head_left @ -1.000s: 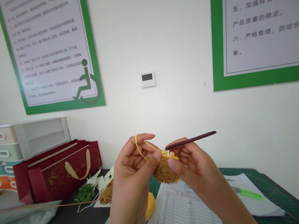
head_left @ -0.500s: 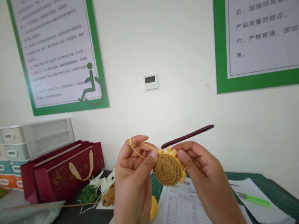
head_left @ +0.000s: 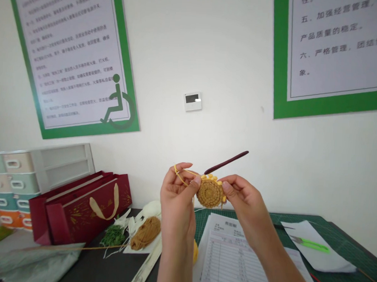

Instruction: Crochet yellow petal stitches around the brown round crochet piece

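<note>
The work piece, a flat round crochet disc of golden-brown yarn [head_left: 209, 193] edged with small bright yellow bobbles, is held in the air above the counter, between both hands.

Left hand [head_left: 179, 191]: the thumb is closed on the left edge of the disc. A strand of bright yellow yarn [head_left: 182, 175] runs from the disc and loops around the raised fingers [head_left: 177, 174], which are partly open.

Right hand [head_left: 242, 199]: the thumb and fingers [head_left: 227, 186] are closed on the right edge of the disc.

A slim dark maroon crochet hook [head_left: 227, 162] rises up and to the right from the top edge of the disc. Its working end is hidden, and the hand gripping it cannot be determined.

Below the hands, a printed white paper form [head_left: 232, 263] lies on a green cutting mat [head_left: 337, 269]. Bright green-handled thread snips [head_left: 310, 244] rest on a white sheet at the right. To the left, on the dark counter [head_left: 81, 268], lie a coiled skein of golden-brown yarn [head_left: 145, 233] and green sprigs [head_left: 113, 236], beside a dark red gift bag [head_left: 82, 207].
</note>
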Motion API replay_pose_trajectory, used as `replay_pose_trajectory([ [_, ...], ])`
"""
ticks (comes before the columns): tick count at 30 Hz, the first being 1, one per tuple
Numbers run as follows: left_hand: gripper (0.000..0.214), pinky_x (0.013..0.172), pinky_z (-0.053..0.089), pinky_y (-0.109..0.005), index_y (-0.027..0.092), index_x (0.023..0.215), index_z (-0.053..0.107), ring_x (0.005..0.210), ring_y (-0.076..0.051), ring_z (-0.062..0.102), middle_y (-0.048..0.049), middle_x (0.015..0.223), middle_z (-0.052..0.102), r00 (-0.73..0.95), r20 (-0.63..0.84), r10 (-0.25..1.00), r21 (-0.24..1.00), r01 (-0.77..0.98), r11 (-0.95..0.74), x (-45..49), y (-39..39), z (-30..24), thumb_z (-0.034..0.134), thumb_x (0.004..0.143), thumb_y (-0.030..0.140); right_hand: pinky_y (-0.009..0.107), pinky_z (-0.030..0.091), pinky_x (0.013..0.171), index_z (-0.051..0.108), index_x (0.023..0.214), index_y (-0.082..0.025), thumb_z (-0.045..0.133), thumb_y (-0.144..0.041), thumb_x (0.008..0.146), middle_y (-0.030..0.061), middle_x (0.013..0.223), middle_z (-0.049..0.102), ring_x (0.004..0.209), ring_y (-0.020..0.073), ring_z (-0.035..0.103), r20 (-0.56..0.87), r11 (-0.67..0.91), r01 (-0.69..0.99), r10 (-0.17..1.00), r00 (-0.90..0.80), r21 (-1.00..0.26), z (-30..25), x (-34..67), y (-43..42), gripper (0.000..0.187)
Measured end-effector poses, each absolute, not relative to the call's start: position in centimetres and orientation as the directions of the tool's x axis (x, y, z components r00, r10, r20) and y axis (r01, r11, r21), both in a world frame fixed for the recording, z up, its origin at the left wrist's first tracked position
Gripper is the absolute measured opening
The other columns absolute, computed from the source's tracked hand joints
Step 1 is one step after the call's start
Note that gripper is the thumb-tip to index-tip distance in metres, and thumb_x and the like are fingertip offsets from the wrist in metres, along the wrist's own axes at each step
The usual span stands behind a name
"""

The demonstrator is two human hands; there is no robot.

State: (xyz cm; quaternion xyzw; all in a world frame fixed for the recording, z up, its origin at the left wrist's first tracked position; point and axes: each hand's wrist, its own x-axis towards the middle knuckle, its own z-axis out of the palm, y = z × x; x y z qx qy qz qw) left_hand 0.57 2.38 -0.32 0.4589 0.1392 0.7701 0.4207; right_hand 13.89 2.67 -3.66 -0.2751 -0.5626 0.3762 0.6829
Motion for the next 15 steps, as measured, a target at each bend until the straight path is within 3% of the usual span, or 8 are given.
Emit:
replay_pose_trajectory([
  [3, 0.030, 0.069, 0.053, -0.024, 0.016, 0.102, 0.068, 0.066, -0.011, 0.061, 0.0035, 0.070, 0.067, -0.097, 0.564, 0.820, 0.673, -0.523, -0.524, 1.0, 3.3, -1.0, 0.081, 0.076, 0.006, 0.031, 0.053, 0.068, 0.067, 0.088, -0.019, 0.067, -0.057, 0.089, 0.0035, 0.081, 0.072, 0.073, 0.0183, 0.064, 0.524, 0.541, -0.226, 0.841, 0.135, -0.810, -5.7, 14.3, 3.5, 0.038],
  [5, 0.020, 0.071, 0.059, -0.035, 0.015, 0.111, 0.067, 0.078, -0.017, 0.068, -0.0037, 0.098, 0.071, -0.021, 0.526, 0.850, 0.720, -0.522, -0.458, 1.7, 4.3, -2.0, 0.069, 0.094, 0.025, 0.033, 0.055, 0.070, 0.067, 0.091, -0.019, 0.065, -0.057, 0.091, 0.0057, 0.088, 0.073, 0.077, 0.0197, 0.066, 0.495, 0.519, -0.231, 0.854, 0.158, -0.823, -7.5, 15.0, 3.7, 0.038],
  [8, 0.035, 0.085, 0.060, -0.046, 0.018, 0.127, 0.063, 0.103, -0.025, 0.069, -0.0108, 0.126, 0.067, 0.059, 0.429, 0.901, 0.775, -0.537, -0.334, 3.1, 6.4, -4.8, 0.066, 0.097, 0.034, 0.038, 0.059, 0.078, 0.067, 0.109, -0.016, 0.060, -0.049, 0.098, 0.0086, 0.107, 0.072, 0.088, 0.0203, 0.069, 0.439, 0.465, -0.220, 0.884, 0.160, -0.857, -10.3, 16.6, 4.0, 0.035],
  [10, 0.037, 0.088, 0.059, -0.048, 0.018, 0.130, 0.062, 0.107, -0.027, 0.068, -0.0115, 0.130, 0.066, 0.078, 0.372, 0.925, 0.787, -0.555, -0.269, 3.9, 7.7, -7.5, 0.066, 0.097, 0.034, 0.043, 0.060, 0.086, 0.063, 0.125, -0.017, 0.063, -0.039, 0.098, 0.0090, 0.123, 0.068, 0.102, 0.0226, 0.069, 0.393, 0.418, -0.199, 0.906, 0.154, -0.886, -12.3, 17.5, 4.6, 0.035],
  [15, 0.037, 0.089, 0.059, -0.049, 0.018, 0.131, 0.062, 0.108, -0.027, 0.068, -0.0118, 0.131, 0.065, 0.074, 0.272, 0.960, 0.796, -0.577, -0.181, 3.9, 9.6, -14.7, 0.066, 0.097, 0.034, 0.047, 0.059, 0.091, 0.062, 0.130, -0.018, 0.065, -0.036, 0.097, 0.0102, 0.131, 0.065, 0.110, 0.0251, 0.068, 0.285, 0.295, -0.151, 0.955, 0.084, -0.944, -17.5, 18.1, 6.5, 0.037],
])
